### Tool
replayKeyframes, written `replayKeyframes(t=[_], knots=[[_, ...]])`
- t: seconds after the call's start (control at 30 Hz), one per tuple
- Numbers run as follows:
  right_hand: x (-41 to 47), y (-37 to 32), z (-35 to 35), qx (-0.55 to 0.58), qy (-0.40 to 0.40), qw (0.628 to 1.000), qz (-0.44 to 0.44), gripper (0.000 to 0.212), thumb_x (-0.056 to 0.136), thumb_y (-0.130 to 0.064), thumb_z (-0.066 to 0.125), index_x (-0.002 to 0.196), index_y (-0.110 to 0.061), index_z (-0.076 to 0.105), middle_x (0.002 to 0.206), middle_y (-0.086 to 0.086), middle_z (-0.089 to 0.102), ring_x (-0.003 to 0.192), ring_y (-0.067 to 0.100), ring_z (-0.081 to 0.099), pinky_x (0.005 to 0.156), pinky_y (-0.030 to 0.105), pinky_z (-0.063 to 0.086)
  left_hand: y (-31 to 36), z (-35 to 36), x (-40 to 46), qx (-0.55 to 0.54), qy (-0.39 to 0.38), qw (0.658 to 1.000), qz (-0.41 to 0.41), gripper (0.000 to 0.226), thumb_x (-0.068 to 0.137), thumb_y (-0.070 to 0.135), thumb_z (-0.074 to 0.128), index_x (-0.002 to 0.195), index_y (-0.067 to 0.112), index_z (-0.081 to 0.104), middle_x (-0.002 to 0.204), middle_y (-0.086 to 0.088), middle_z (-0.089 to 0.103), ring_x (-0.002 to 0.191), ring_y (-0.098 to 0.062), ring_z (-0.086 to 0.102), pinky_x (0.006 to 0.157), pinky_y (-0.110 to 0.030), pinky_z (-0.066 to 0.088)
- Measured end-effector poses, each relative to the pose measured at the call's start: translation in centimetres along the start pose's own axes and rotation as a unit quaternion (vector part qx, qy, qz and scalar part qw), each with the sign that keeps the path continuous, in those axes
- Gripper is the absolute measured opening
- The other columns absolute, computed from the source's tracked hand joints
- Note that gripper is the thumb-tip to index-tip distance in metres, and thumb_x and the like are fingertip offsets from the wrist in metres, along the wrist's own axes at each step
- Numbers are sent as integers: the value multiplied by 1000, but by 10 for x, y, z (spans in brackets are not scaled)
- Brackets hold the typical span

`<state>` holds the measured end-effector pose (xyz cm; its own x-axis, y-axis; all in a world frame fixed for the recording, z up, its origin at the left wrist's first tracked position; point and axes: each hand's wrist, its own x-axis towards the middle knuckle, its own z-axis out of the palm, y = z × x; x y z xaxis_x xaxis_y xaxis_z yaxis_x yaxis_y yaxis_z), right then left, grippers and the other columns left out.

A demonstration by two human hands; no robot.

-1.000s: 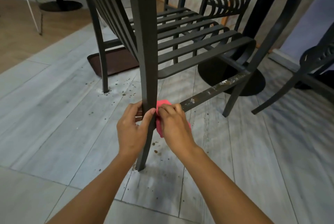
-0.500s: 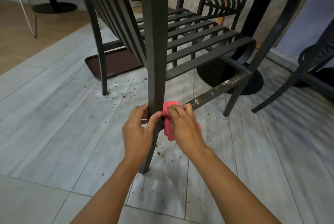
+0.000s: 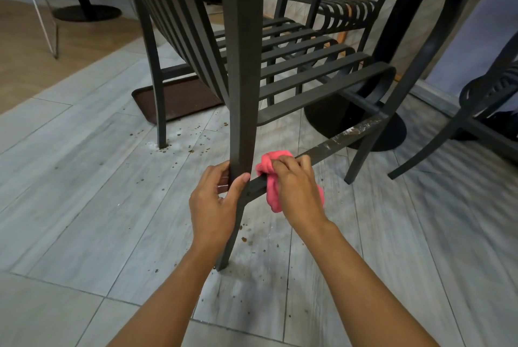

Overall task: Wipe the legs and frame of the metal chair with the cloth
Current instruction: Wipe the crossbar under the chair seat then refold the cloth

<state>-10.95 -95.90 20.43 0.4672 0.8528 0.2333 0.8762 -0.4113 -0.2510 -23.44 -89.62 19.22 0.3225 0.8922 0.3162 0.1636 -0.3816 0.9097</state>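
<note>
metal chair (image 3: 244, 72), dark grey with a slatted seat and back, stands on the pale plank floor (image 3: 84, 206) directly ahead, its near rear leg (image 3: 242, 133) rising through the middle of the view. low on that leg the left hand (image 3: 215, 201) grips it, fingers curled round the far side and thumb across the front. just right of it the right hand (image 3: 297, 192) holds a bunched pink cloth (image 3: 270, 178) pressed on the lower side rail (image 3: 336, 144), close to where the rail meets the leg. further along, the rail is marked with pale and rusty stains. brown crumbs (image 3: 196, 136) speckle the floor around the chair's feet. a brown mat (image 3: 173, 97) lies behind, beside a round black table base (image 3: 392, 133).
</note>
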Motion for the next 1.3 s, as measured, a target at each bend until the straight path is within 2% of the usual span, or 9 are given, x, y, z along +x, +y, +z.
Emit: replayKeyframes(t=[0.17,0.27,0.37,0.63,0.8,0.93,1.17,1.23,1.3], knots=[[-3,0,-21,127,131,982,45,25,91,-11,55,112,-22,61,106,-11,54,98,8,33,86,22,37,-1,0,0,-5,1,1000,-6,19,85,33,62,102,37,54,92,27,54,87,3,57,70,-11,42],[-7,-5,-36,239,174,950,97,34,93,-7,50,124,-19,57,99,-11,44,96,4,40,87,17,36,-1,1,0,-8,5,1000,-17,19,85,33,62,102,37,54,93,28,53,87,3,57,69,-10,41],[-7,-17,-31,238,165,954,74,32,92,-8,53,122,-18,60,113,-4,60,101,2,41,82,2,30,-1,1,-1,-17,8,1000,-12,19,85,32,63,101,38,55,93,26,57,89,1,59,70,-11,43],[-24,-46,9,271,29,962,33,39,94,-2,43,128,-16,53,120,-6,54,98,2,33,80,-7,27,-3,1,-2,-28,22,999,8,19,85,26,65,104,28,63,94,14,63,86,1,61,70,-16,51],[-28,-41,12,200,34,979,-21,37,94,-6,48,131,-12,50,127,-3,48,108,14,40,96,19,42,-3,3,-4,-20,29,999,18,20,86,28,63,105,26,64,92,16,61,87,4,60,68,-11,49],[-27,-35,22,59,56,995,-60,43,83,-4,64,125,-7,55,129,3,54,95,21,49,81,29,53,-4,3,-3,-13,27,999,20,20,86,32,62,105,29,62,91,18,60,87,7,58,69,-10,48],[-25,-27,22,-19,34,998,-40,67,49,-3,89,112,-6,65,116,7,64,84,26,59,62,30,57,-3,4,-3,-16,28,999,25,21,83,40,57,104,35,57,92,22,58,88,9,57,69,-5,46],[-24,-24,18,-24,22,999,-31,70,54,-2,86,119,-5,61,122,9,60,91,28,58,70,32,56,-4,4,-2,-17,28,999,23,24,81,47,54,103,39,56,91,23,58,88,9,57,70,-7,47],[-20,-22,11,-22,-10,999,-33,67,79,-3,69,139,-8,39,144,8,40,115,29,44,94,34,45,-5,4,-2,-11,29,999,23,24,79,51,53,102,42,54,91,25,57,88,10,57,70,-6,47]])
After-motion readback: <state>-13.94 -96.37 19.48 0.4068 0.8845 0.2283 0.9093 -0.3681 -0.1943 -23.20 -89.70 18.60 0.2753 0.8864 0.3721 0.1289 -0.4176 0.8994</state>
